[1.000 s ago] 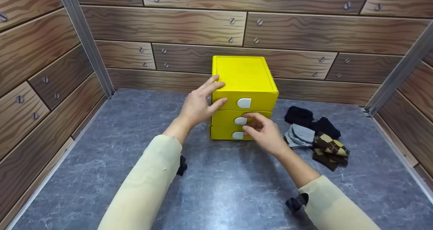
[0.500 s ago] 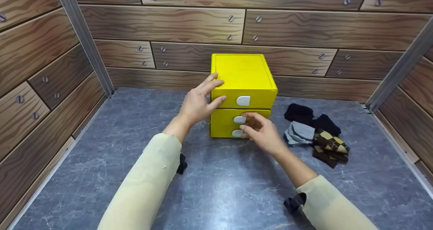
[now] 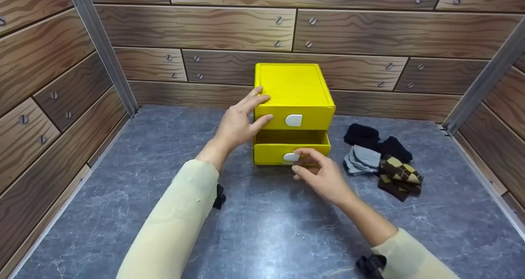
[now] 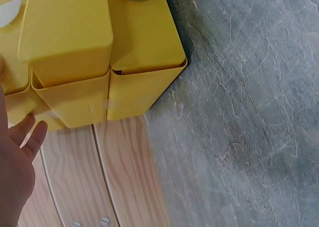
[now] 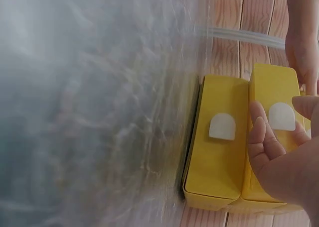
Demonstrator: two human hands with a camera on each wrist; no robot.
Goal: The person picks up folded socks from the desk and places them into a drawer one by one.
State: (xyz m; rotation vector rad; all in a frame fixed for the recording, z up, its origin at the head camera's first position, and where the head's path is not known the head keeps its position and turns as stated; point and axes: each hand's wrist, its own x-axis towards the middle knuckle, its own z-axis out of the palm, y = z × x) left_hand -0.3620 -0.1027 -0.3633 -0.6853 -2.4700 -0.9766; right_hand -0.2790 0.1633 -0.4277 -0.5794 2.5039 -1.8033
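A yellow three-drawer box (image 3: 293,86) stands at the back of the grey table. Its middle drawer (image 3: 287,147) is pulled partly out, and what shows of its inside is bare. My right hand (image 3: 301,161) pinches that drawer's white handle (image 3: 290,157); in the right wrist view the fingertips (image 5: 259,130) lie beside the handle (image 5: 282,116). My left hand (image 3: 262,108) presses with straight fingers on the box's top left corner and top drawer front. The left wrist view shows the box's side (image 4: 142,48) and my left hand (image 4: 17,162) next to it.
A pile of socks (image 3: 381,162), black, grey and brown argyle, lies on the table (image 3: 123,180) right of the box. Wood-plank walls close in the back and both sides. The bottom drawer (image 5: 219,152) is shut.
My right hand has drawn the middle drawer out towards me by its handle. The left hand has stayed braced on the box.
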